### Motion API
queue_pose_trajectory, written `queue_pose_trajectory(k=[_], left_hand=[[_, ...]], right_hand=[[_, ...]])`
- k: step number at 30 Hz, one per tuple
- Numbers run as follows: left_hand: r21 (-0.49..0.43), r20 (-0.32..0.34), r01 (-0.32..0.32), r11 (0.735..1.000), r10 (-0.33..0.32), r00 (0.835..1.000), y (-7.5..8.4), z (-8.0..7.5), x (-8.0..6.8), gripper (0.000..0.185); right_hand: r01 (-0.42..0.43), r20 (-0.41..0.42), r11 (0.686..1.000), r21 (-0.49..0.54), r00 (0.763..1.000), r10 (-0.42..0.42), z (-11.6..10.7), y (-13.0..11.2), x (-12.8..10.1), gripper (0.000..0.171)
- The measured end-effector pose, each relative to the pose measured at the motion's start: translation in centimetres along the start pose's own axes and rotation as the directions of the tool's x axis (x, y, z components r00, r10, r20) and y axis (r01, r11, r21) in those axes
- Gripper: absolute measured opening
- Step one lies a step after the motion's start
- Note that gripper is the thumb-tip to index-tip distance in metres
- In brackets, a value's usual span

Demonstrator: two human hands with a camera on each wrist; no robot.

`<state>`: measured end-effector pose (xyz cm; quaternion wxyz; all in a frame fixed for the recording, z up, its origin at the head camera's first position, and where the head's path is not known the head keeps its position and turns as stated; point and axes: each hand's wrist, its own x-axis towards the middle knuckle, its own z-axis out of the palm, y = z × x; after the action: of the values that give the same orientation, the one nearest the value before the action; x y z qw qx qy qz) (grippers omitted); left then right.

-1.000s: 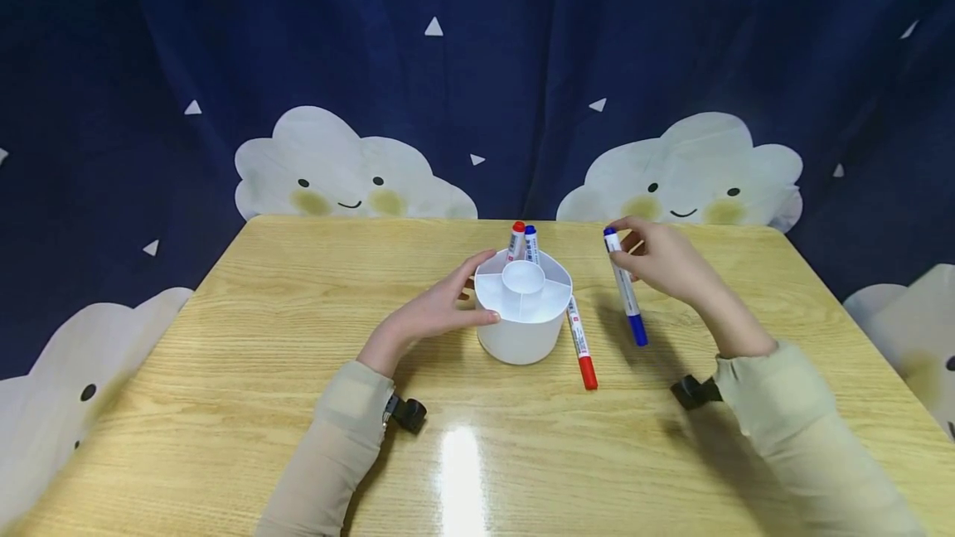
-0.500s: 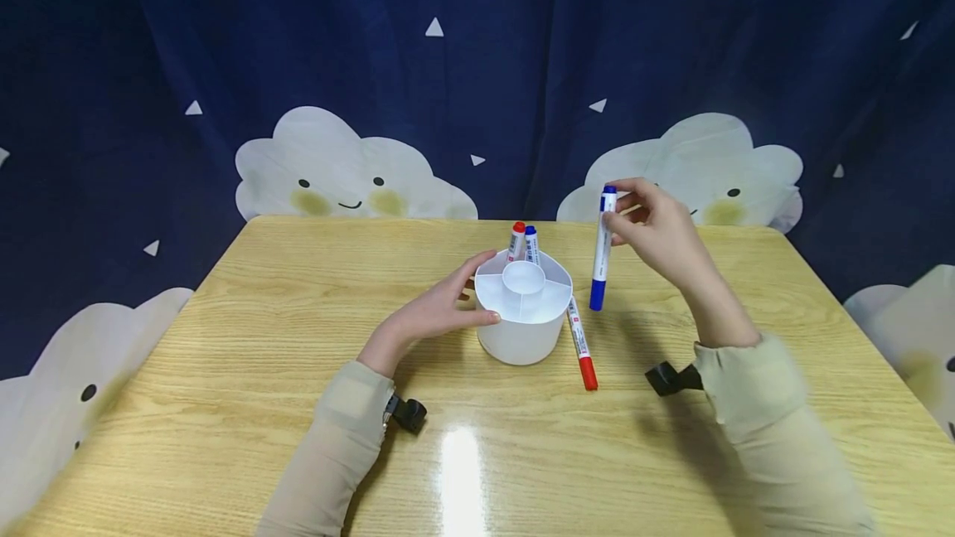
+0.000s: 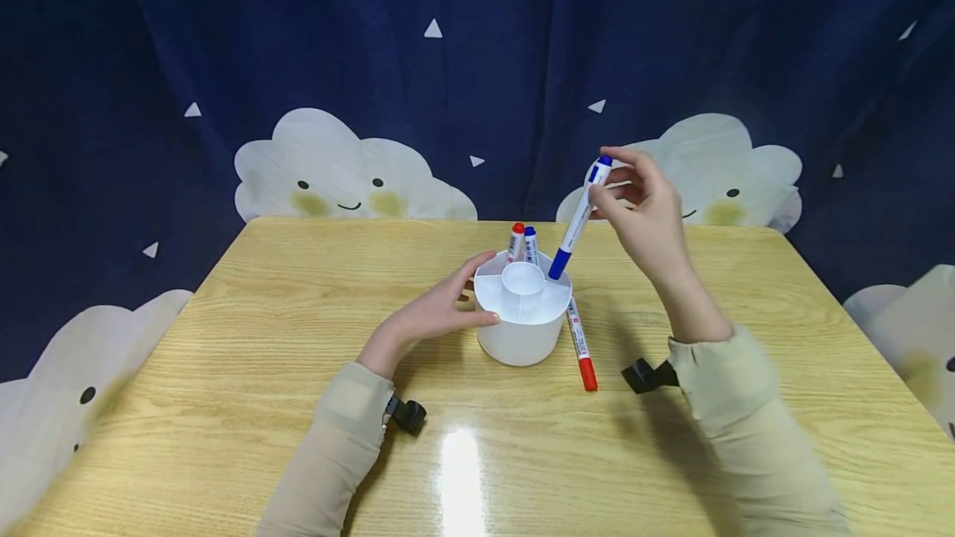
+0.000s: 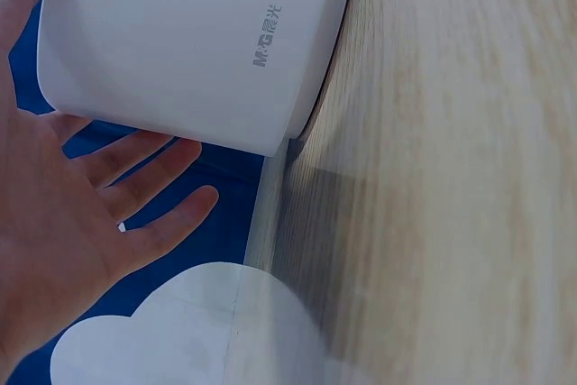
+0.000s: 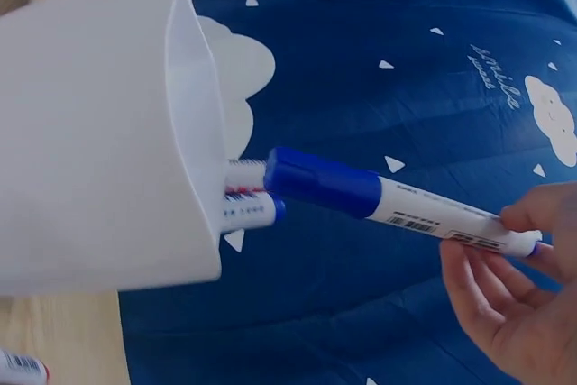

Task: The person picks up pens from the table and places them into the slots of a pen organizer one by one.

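A white round pen holder [image 3: 516,345] with several compartments stands on the table. My left hand [image 3: 427,313] holds its left side, thumb at the front rim and forefinger at the back; the lower fingers spread out beside the wall in the left wrist view. Between thumb and fingertips, my right hand [image 3: 647,218] pinches a blue whiteboard marker [image 3: 580,218] near its upper end. The marker tilts, blue cap [image 5: 325,182] downward, over the holder's back right compartment. A red marker [image 3: 516,244] and another blue marker [image 3: 531,249] stand in the back compartment.
Another red marker [image 3: 581,348] lies on the wooden table [image 3: 246,371], just right of the holder. Behind the table hangs a dark blue curtain [image 3: 507,48] with cloud prints. A black wrist camera [image 3: 647,375] sticks out from the right sleeve.
My right hand has raised the blue marker and carried it left to above the holder, its cap end now swung toward the opening. The left hand and holder have stayed put.
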<state>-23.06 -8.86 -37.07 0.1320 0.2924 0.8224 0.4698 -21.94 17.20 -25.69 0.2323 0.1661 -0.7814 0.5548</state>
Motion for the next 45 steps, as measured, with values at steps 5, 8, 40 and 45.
queue_pose_trajectory(k=[5,8,40,45], left_hand=[[0.004,0.004,-0.006,1.000,0.006,1.000,-0.1,0.0,0.0,0.086],[0.005,0.007,-0.013,1.000,0.013,1.000,0.0,0.0,0.0,0.087],[-0.017,0.011,0.005,1.000,-0.005,1.000,0.0,-0.1,0.0,0.084],[-0.014,0.013,0.005,1.000,-0.005,1.000,0.0,-0.1,-0.1,0.083]], right_hand=[[0.023,-0.002,0.999,0.022,1.000,-0.023,1.1,0.0,-0.3,0.042],[0.031,0.006,0.999,0.027,1.000,-0.031,1.7,0.3,-0.4,0.041],[0.042,0.182,0.993,-0.107,0.983,-0.022,4.2,3.2,-3.0,0.023],[0.020,0.217,0.989,-0.145,0.976,0.012,4.5,3.4,-3.4,0.023]])
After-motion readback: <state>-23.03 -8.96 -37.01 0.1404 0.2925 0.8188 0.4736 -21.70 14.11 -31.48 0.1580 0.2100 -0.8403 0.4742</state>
